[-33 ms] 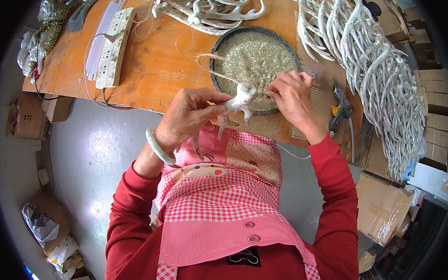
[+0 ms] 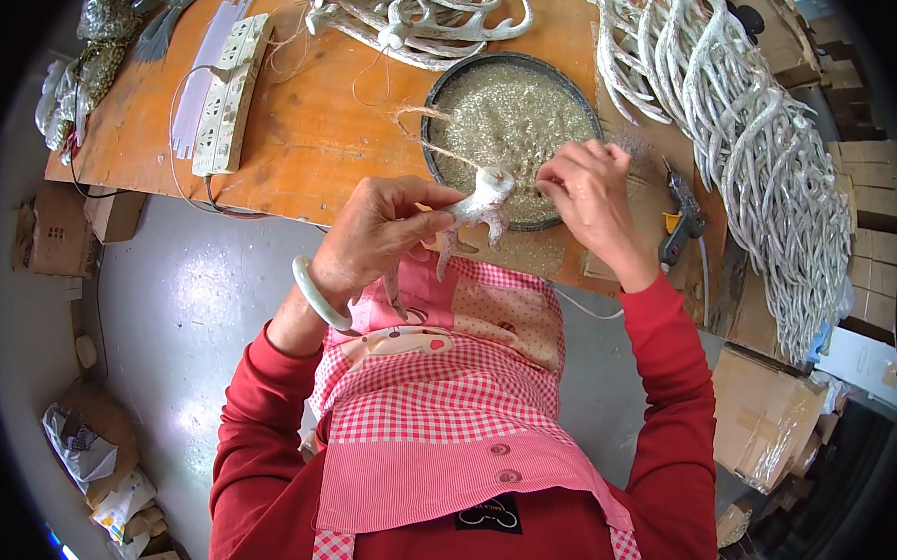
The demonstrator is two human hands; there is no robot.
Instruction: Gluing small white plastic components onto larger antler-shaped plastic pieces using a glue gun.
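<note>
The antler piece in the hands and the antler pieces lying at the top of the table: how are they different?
The small antler piece is held up by the left hand above the table edge, alone, with twine on it; the right hand is beside it. The loose antler pieces lie flat in a pile, untouched, and look longer. Both are whitish and branched.

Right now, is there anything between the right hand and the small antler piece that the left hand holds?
Nothing visible. The left hand grips the antler piece above the table edge. The right hand is close beside it, with only open space and a thin twine nearby.
</note>
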